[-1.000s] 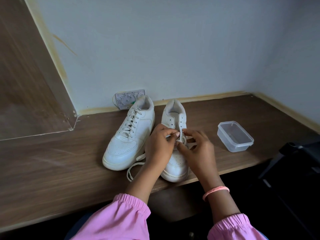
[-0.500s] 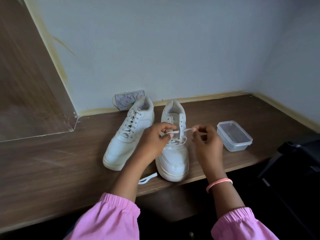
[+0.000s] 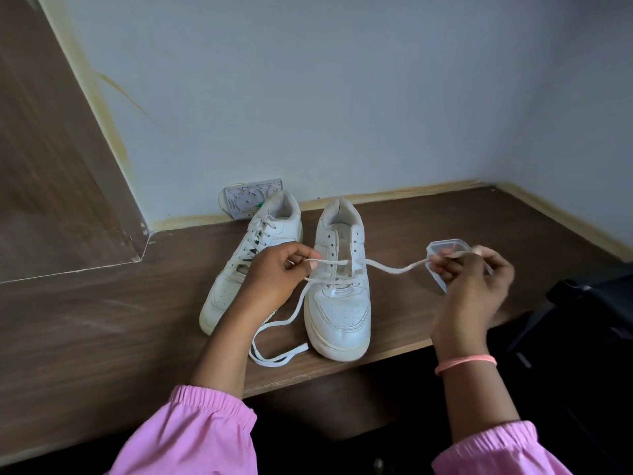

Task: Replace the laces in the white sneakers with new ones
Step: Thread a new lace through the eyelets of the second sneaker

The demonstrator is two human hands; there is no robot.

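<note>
Right now the half-laced sneaker stands on the wooden table, toe at the near edge, and serves as the landmark. To its left the left hand pinches one run of the white lace between thumb and curled fingers, just beside the eyelets. To its right the right hand is lifted, its fingers curled round the other end of the lace, which stretches across the sneaker's lower eyelets. A slack loop of the same lace lies on the table at the sneaker's left, near the toe. The fully laced sneaker sits just left of it, partly behind the left hand. A clear plastic container stands to the right of the landmark, mostly hidden by the right hand
</note>
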